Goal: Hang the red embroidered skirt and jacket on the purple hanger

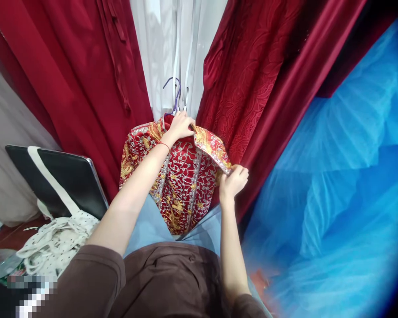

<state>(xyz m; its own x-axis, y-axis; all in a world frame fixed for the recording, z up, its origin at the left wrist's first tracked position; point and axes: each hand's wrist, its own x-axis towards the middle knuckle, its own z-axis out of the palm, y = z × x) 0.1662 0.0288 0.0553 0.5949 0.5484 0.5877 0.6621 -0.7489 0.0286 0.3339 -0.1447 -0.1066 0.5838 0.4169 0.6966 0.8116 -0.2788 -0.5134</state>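
Note:
A red embroidered jacket (182,172) with gold and silver stitching hangs in front of my legs. From its neck rises the hook of a purple hanger (176,97). My left hand (181,125) is closed at the top of the jacket, beside the collar, with its fingers partly hidden. Lower and to the right, my right hand (234,179) pinches the edge of a gold-patterned part of the jacket (212,145), perhaps a sleeve or front panel. That part is stretched between both hands.
Dark red garments (69,66) hang left, and a patterned red one (252,97) hangs right. Blue tulle (345,190) fills the right side. On the left are a black chair back (63,176), a white dotted bag (59,238) and a clear plastic bottle (3,263).

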